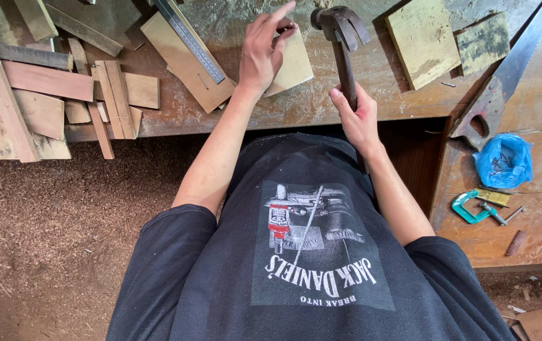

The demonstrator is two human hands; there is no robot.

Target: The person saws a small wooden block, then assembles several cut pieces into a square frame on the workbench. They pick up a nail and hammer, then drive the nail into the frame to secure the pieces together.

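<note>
Left hand [264, 53]: at 12 o'clock, resting on a small pale wood block [293, 63]; index finger extended, thumb and another fingertip pinched together over the block's far edge; whether they pinch anything, cannot tell.

Right hand [358, 117]: fingers clenched around the handle of a claw hammer [341, 44], head raised at 12 o'clock, just right of the block.

Workbench [372, 95]: steel ruler [190, 41] at 11 o'clock on a flat board [185, 66]; handsaw [504, 79] at 2 o'clock; blue bag [503, 161] and green clamp [470, 207] at 3 o'clock.
</note>
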